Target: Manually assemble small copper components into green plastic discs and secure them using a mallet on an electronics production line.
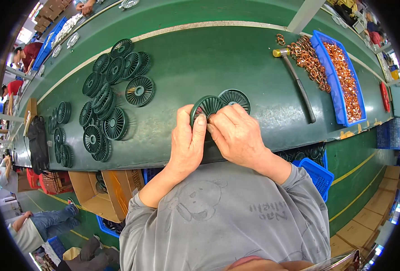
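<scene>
My left hand (187, 143) grips a dark green spoked wheel (207, 105) by its rim, holding it tilted up near the bench's front edge. My right hand (239, 134) is closed, its fingertips pinched together at the wheel's hub. A small coppery bit shows between those fingertips, but they hide most of it. Just behind my right hand, another green spoked wheel (236, 98) lies on the bench.
Stacks of green wheels (103, 101) cover the bench's left side. At the right lie a hammer (298, 83), loose copper-coloured rings (309, 61) and a blue tray (340, 101) full of them. An open cardboard box (89, 192) stands below the bench. Other people work at the far left.
</scene>
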`<state>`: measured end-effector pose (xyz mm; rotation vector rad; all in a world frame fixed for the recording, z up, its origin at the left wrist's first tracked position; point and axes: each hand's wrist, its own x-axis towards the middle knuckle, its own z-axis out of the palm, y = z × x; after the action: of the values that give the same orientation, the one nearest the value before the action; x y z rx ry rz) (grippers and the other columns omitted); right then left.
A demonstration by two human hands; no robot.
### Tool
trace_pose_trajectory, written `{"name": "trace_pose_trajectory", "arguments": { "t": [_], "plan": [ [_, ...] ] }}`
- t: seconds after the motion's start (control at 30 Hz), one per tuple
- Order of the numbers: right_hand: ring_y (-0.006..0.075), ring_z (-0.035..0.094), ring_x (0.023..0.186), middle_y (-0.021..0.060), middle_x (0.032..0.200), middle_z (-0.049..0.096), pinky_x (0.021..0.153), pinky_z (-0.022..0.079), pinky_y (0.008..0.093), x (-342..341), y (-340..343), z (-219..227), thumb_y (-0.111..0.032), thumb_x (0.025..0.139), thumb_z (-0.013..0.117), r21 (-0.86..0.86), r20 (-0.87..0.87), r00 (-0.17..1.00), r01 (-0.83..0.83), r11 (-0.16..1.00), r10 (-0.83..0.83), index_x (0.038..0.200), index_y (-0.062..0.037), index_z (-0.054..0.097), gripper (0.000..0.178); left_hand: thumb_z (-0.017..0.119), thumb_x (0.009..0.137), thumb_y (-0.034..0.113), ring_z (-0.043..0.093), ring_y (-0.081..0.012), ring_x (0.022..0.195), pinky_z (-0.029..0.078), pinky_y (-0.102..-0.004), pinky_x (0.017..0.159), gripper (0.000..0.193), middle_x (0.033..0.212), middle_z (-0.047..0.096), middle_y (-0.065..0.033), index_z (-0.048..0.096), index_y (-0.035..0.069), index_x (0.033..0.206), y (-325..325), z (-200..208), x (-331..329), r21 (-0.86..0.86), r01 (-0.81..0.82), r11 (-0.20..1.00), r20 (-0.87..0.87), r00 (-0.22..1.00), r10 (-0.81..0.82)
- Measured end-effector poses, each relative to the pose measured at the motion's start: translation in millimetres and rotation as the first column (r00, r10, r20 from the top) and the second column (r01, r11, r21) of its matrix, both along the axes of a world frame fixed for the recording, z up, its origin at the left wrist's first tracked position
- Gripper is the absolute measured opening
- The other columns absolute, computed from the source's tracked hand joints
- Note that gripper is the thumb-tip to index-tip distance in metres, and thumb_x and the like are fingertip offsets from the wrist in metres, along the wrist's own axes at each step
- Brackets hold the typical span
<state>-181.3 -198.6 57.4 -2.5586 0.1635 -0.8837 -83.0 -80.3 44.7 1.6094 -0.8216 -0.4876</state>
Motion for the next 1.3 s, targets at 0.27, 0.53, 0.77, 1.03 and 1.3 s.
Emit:
{"name": "trace_pose_trajectory", "arguments": {
  "t": [0.27, 0.53, 0.77, 1.03, 1.3],
  "plan": [
    [0.0334, 0.048, 0.122, 0.0065, 0.108, 0.066, 0.101, 0.033, 0.0458, -1, 2, 5, -0.020, 0.073, 0.076, 0.015, 0.127, 0.955, 0.269, 0.963, -0.269, 0.097, -0.0052, 0.068, 0.029, 0.045, 0.099, 0.017, 0.052, -0.0099, 0.086, 0.045, -0.0262, 0.073, 0.026, 0.098, 0.055, -0.0015, 0.045, 0.002, 0.121, 0, 1, 11, -0.112, 0.098, 0.989, -0.471, 0.871, -0.140],
    [0.0367, 0.046, 0.127, 0.0095, 0.127, 0.060, 0.101, 0.037, 0.0487, -27, -29, 10, -0.016, 0.083, 0.069, 0.186, 0.099, 0.940, -0.339, 0.922, 0.325, 0.105, -0.0086, 0.070, 0.024, 0.062, 0.090, 0.015, 0.056, -0.0111, 0.093, 0.047, -0.0264, 0.081, 0.046, 0.104, 0.058, -0.0056, 0.040, 0.000, 0.127, 12, 18, 0, -0.226, 0.317, 0.921, -0.601, 0.699, -0.388],
    [0.0318, 0.055, 0.118, 0.0206, 0.132, 0.052, 0.098, 0.045, 0.0389, -33, -34, -1, 0.002, 0.081, 0.065, 0.616, 0.211, 0.900, -0.425, 0.663, 0.382, 0.119, -0.0015, 0.061, 0.038, 0.067, 0.085, 0.008, 0.066, -0.0302, 0.080, 0.052, -0.0366, 0.069, 0.045, 0.096, 0.064, -0.0187, 0.042, -0.003, 0.121, 8, 6, -1, -0.018, 0.384, 0.923, 0.341, 0.871, -0.355],
    [0.0269, 0.067, 0.087, 0.0145, 0.101, 0.069, 0.076, 0.052, 0.0381, -71, -203, -35, -0.033, 0.087, 0.063, -0.073, -0.015, 0.653, 0.754, 0.652, -0.757, 0.109, -0.0077, 0.067, 0.034, 0.066, 0.079, -0.004, 0.062, -0.0342, 0.089, 0.048, -0.0420, 0.079, 0.046, 0.107, 0.063, -0.0173, 0.048, -0.003, 0.122, -8, -36, 16, -0.244, -0.167, 0.955, 0.689, 0.664, 0.291],
    [0.0396, 0.065, 0.079, 0.0214, 0.087, 0.066, 0.071, 0.052, 0.0516, -104, -273, -61, -0.038, 0.090, 0.052, -0.319, -0.237, 0.309, 0.871, 0.374, -0.921, 0.087, -0.0040, 0.064, 0.036, 0.067, 0.082, 0.025, 0.035, -0.0403, 0.129, 0.024, -0.0618, 0.105, 0.043, 0.138, 0.041, -0.0187, 0.056, 0.014, 0.122, -14, -38, 18, 0.274, -0.118, 0.954, 0.754, 0.642, -0.137]
  ]
}}
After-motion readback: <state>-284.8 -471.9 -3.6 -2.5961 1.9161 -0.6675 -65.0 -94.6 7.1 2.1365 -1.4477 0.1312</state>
